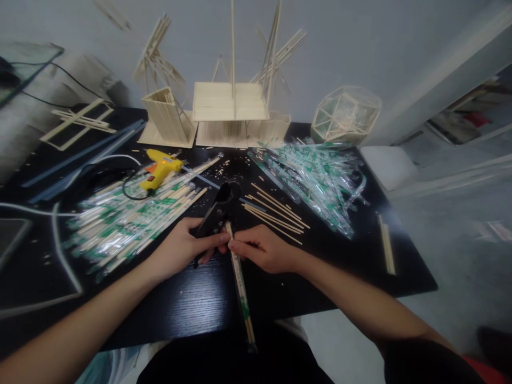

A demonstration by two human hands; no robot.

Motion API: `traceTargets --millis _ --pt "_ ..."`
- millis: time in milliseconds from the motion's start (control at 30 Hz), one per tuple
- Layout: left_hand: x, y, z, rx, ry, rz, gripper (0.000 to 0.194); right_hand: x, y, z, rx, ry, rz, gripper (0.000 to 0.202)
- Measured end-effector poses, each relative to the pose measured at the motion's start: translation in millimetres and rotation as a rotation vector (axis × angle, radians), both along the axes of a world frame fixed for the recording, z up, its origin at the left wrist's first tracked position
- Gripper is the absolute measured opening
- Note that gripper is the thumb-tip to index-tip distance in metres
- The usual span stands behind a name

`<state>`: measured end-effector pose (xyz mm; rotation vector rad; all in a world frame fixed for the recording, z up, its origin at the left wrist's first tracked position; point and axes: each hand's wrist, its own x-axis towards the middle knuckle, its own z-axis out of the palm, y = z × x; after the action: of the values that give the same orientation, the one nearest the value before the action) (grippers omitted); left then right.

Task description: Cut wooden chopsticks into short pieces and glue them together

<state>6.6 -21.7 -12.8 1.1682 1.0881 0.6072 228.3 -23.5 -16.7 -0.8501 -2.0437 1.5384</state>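
My left hand is closed around the handles of a black cutting tool that looks like a pair of cutters. Its thumb reaches the upper end of a plastic-wrapped pair of chopsticks. My right hand pinches that same pack near the top, and the pack slants down past the table's front edge toward my lap. Just beyond my hands, several bare sticks lie fanned out on the black table. Part of the tool's handles is hidden by my left fingers.
Wrapped chopsticks are heaped on the left, with a yellow glue gun on top. Torn wrappers pile up at the right. Stick-built structures stand along the wall, near a many-sided frame. Two sticks lie far right.
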Motion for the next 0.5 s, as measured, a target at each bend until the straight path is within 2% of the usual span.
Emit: traceTargets --millis 500 --pt "-0.1 -0.2 0.7 -0.002 0.022 -0.04 0.03 -1.7 0.3 -8.1 -0.08 -0.001 -0.055 0.041"
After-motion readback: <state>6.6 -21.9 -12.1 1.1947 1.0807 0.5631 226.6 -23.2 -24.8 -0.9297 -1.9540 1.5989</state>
